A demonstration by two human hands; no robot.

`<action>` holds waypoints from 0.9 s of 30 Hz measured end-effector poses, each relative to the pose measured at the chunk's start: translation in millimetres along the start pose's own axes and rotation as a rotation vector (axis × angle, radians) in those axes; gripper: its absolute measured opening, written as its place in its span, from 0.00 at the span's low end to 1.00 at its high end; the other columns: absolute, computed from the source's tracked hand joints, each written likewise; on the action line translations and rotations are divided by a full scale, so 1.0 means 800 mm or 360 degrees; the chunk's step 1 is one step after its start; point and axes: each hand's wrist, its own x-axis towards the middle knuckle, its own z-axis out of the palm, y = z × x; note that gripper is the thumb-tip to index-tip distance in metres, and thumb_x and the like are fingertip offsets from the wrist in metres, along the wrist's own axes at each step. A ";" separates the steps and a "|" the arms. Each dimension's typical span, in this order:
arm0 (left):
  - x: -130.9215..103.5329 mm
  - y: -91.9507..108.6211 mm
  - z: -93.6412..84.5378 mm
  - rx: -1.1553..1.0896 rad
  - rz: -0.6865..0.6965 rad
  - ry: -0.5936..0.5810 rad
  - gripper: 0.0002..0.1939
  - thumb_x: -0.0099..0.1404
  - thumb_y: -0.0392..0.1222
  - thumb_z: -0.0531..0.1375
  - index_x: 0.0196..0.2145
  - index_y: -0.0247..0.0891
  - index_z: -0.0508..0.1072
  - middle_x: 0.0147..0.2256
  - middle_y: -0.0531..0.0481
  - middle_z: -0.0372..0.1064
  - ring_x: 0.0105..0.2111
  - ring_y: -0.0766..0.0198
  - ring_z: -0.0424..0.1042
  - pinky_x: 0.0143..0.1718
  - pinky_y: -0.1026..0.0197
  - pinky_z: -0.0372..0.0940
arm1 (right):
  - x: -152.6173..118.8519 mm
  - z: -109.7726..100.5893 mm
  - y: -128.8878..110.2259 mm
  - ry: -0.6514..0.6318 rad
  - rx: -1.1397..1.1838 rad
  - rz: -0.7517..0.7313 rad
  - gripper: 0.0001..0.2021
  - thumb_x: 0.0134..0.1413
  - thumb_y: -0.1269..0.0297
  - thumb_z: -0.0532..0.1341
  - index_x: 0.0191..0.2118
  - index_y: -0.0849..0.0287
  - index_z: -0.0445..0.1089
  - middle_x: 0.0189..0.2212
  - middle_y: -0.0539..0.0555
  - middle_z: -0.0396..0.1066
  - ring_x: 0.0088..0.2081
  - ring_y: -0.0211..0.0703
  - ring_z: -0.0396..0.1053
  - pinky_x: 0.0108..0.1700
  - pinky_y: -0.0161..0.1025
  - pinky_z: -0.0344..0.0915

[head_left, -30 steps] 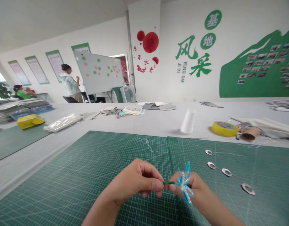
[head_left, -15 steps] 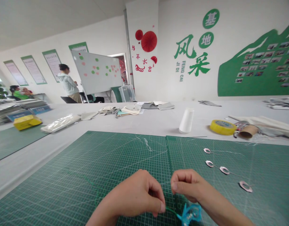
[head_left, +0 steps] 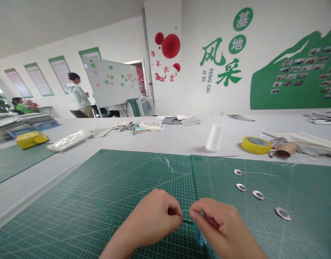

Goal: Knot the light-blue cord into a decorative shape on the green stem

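Note:
Over the join of the cutting mats, my left hand (head_left: 154, 217) is closed in a pinch on a green cord (head_left: 187, 221). The cord crosses the short gap to my right hand (head_left: 222, 223), whose thumb and forefinger are pinched at its other end. Below the right fingertips hangs a light-blue looped ornament (head_left: 200, 237), mostly hidden by that hand and blurred. Loose green thread (head_left: 109, 217) trails over the mat left of my left wrist.
Pink-white rings with threads (head_left: 258, 195) lie on the right green cutting mat (head_left: 311, 187). Behind stand a white thread cone (head_left: 214, 137), yellow tape roll (head_left: 256, 145) and cardboard tube (head_left: 286, 149). Fabric pieces (head_left: 152, 124) lie farther back. A person (head_left: 78, 95) stands by the whiteboard (head_left: 114, 86).
My right hand has moved left and down, its fingertips now close to the left hand's and on the cord. The blue ornament has swung left and is now largely behind the right hand.

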 end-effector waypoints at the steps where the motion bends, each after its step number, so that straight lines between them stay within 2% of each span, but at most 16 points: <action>1: 0.001 -0.002 0.000 -0.0010 -0.0009 0.0036 0.08 0.52 0.35 0.55 0.19 0.35 0.71 0.17 0.56 0.62 0.20 0.70 0.60 0.21 0.68 0.50 | -0.001 0.000 0.000 0.0034 -0.0016 -0.0055 0.11 0.61 0.65 0.53 0.30 0.57 0.70 0.21 0.48 0.67 0.23 0.37 0.63 0.26 0.34 0.55; 8: 0.013 -0.014 -0.003 -0.0198 -0.0077 0.0278 0.09 0.56 0.37 0.56 0.21 0.35 0.72 0.20 0.53 0.68 0.21 0.68 0.63 0.24 0.66 0.55 | -0.006 0.005 0.001 0.0163 -0.0338 -0.0411 0.13 0.63 0.71 0.50 0.32 0.59 0.71 0.21 0.50 0.68 0.23 0.39 0.65 0.26 0.36 0.55; 12: 0.016 -0.009 -0.007 -0.0419 -0.0033 0.0373 0.08 0.58 0.39 0.57 0.23 0.35 0.73 0.21 0.53 0.68 0.22 0.69 0.62 0.27 0.65 0.55 | -0.008 0.012 0.002 0.0149 -0.0383 -0.0424 0.15 0.62 0.72 0.49 0.29 0.59 0.69 0.22 0.51 0.69 0.23 0.39 0.67 0.26 0.36 0.58; 14: 0.015 -0.006 -0.011 -0.0566 -0.0051 0.0369 0.08 0.58 0.39 0.58 0.24 0.35 0.72 0.20 0.54 0.67 0.21 0.70 0.58 0.25 0.66 0.53 | -0.008 0.014 0.002 0.0146 -0.0355 -0.0383 0.14 0.62 0.71 0.49 0.29 0.58 0.69 0.22 0.52 0.70 0.24 0.39 0.68 0.27 0.35 0.60; 20: 0.009 -0.003 -0.018 -0.1047 -0.0079 0.0148 0.07 0.57 0.40 0.60 0.26 0.33 0.72 0.20 0.55 0.66 0.16 0.75 0.49 0.18 0.68 0.43 | -0.001 0.013 0.008 0.0065 -0.0073 -0.0137 0.13 0.63 0.67 0.49 0.33 0.57 0.70 0.26 0.50 0.73 0.27 0.38 0.70 0.30 0.33 0.62; 25: 0.007 -0.007 -0.018 -0.1216 -0.0052 -0.0093 0.06 0.56 0.40 0.63 0.26 0.33 0.74 0.18 0.55 0.65 0.15 0.76 0.48 0.17 0.68 0.40 | 0.006 0.012 0.014 0.0001 -0.0005 0.0062 0.17 0.63 0.62 0.50 0.26 0.58 0.69 0.19 0.48 0.65 0.22 0.38 0.63 0.25 0.34 0.56; 27: 0.006 -0.007 -0.017 -0.1200 -0.0052 -0.0192 0.06 0.54 0.39 0.64 0.26 0.33 0.75 0.18 0.55 0.66 0.15 0.75 0.51 0.17 0.68 0.42 | 0.008 0.011 0.016 -0.0015 0.0110 0.0105 0.15 0.60 0.64 0.52 0.26 0.58 0.71 0.20 0.48 0.67 0.24 0.39 0.64 0.26 0.34 0.58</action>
